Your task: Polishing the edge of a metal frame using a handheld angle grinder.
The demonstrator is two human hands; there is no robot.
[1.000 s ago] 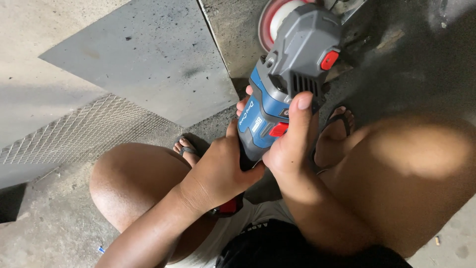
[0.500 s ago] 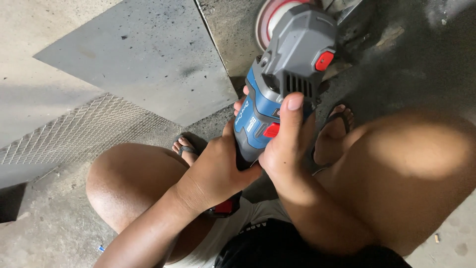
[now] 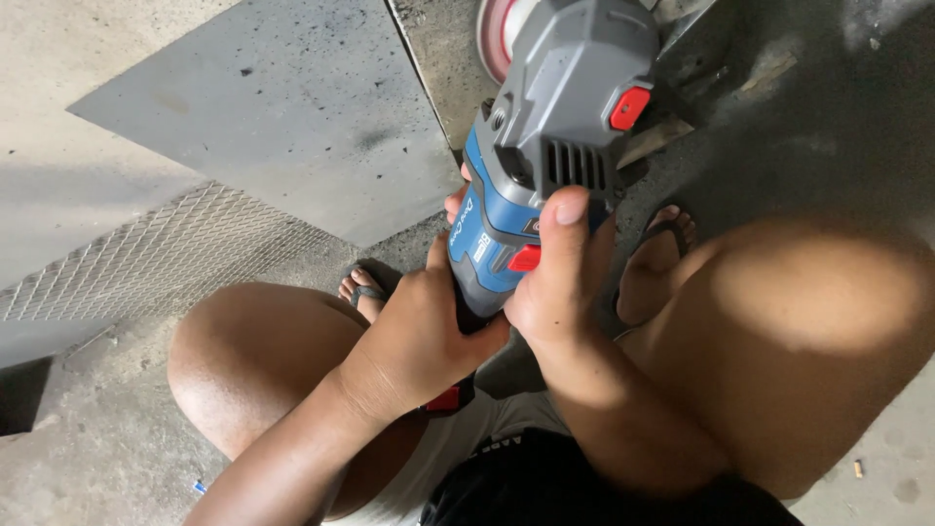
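Between a crouching person's bare knees, both hands are clamped on a cordless angle grinder [image 3: 545, 156] with a blue body and grey head: the left hand [image 3: 424, 336] wraps the lower grip, and the right hand [image 3: 555, 282] closes on the body just above it, thumb lying up the blue casing beside a red switch. Past the grinder's head, a reddish grinding disc [image 3: 495, 37] shows at the top edge of the view, close to the concrete floor [image 3: 107, 429]; whether it touches anything cannot be told. No sparks or dust show, so the tool looks gripped and aimed, with cutting seemingly not under way. Left of the grinder lies a flat grey metal sheet [image 3: 282, 107], uncut as far as can be seen, and further left a panel of expanded mesh [image 3: 146, 258]. Sandalled feet flank the grinder on either side.
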